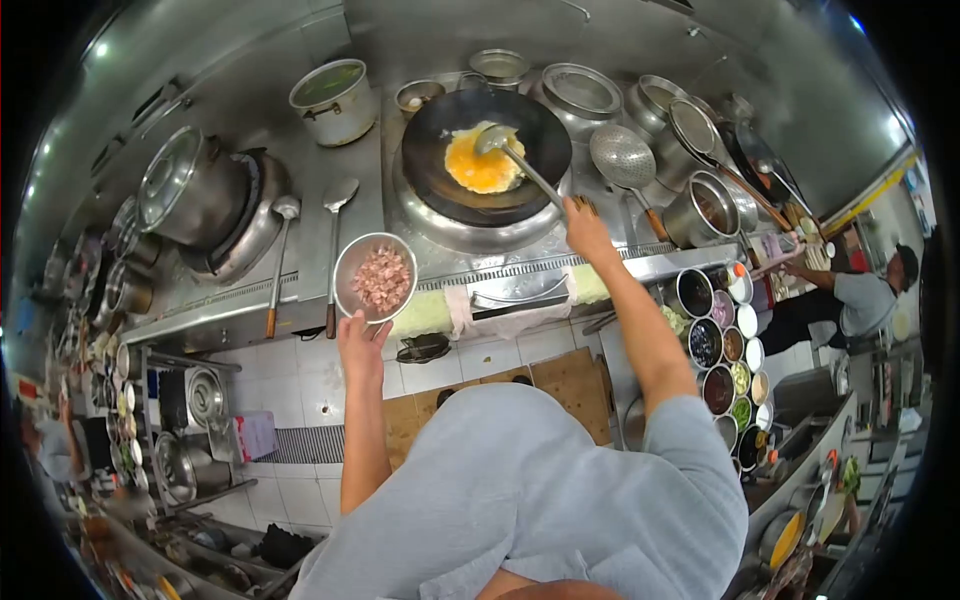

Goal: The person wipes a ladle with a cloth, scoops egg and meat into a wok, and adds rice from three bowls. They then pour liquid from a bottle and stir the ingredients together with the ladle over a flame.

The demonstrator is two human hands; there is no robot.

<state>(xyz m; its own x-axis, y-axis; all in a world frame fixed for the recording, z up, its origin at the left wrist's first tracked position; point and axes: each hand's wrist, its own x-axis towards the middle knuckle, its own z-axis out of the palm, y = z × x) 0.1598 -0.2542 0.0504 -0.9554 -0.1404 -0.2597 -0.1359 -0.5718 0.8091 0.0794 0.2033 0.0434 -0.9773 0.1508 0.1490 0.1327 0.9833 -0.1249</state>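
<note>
My left hand (362, 342) grips the lower rim of a metal bowl (346, 262) that holds diced pinkish meat (382, 278). The bowl is at the front edge of the stove, left of a black wok (428, 135). In the wok lies a spread of yellow egg (478, 172) with pale edges. My right hand (588, 230) is closed round the handle of a ladle (494, 138). Its head rests at the egg's upper part, and the handle slants down to the right over the wok's rim.
A skimmer (622, 157) lies right of the wok, near several pots and strainers. On the left are a spatula (341, 193), another ladle (287, 207) and a large pot (185, 195). Seasoning containers (705, 342) line my right side. A co-worker (865, 300) stands at far right.
</note>
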